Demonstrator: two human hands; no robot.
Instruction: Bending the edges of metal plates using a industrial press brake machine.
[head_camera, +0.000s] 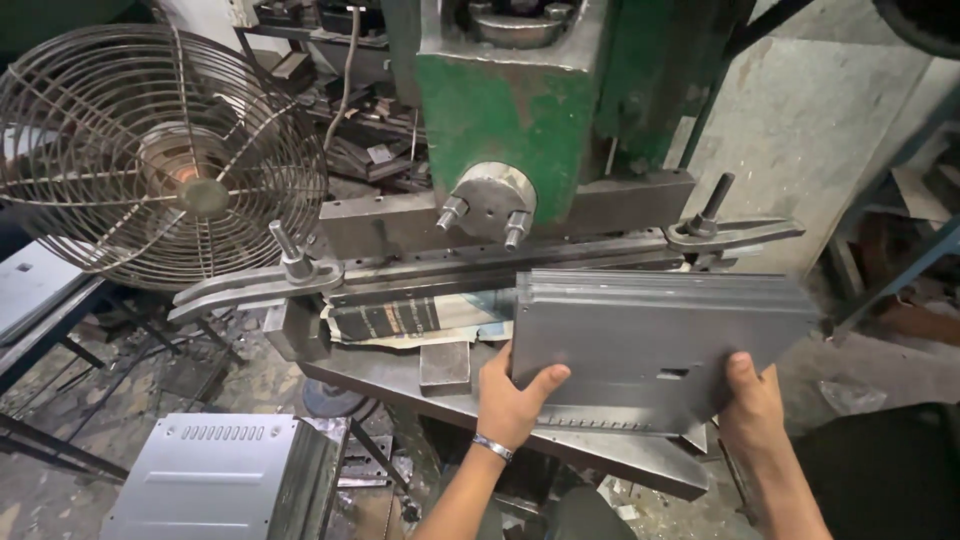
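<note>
A grey sheet-metal panel (650, 340) with folded edges and a small slot lies flat in front of the green press machine (510, 110), its far edge at the long steel die bar (480, 270). My left hand (515, 395) grips the panel's near left corner, thumb on top; a metal bracelet circles that wrist. My right hand (750, 395) holds the near right edge, thumb on top. The panel rests over the press bed plate (390, 375).
A wire-guarded fan (160, 150) stands at the left. A stack of similar grey panels (220, 475) sits low at the left on the floor. Folded paper (410, 320) and a metal block (444, 362) lie on the bed. Clamp arms (260, 285) flank the die.
</note>
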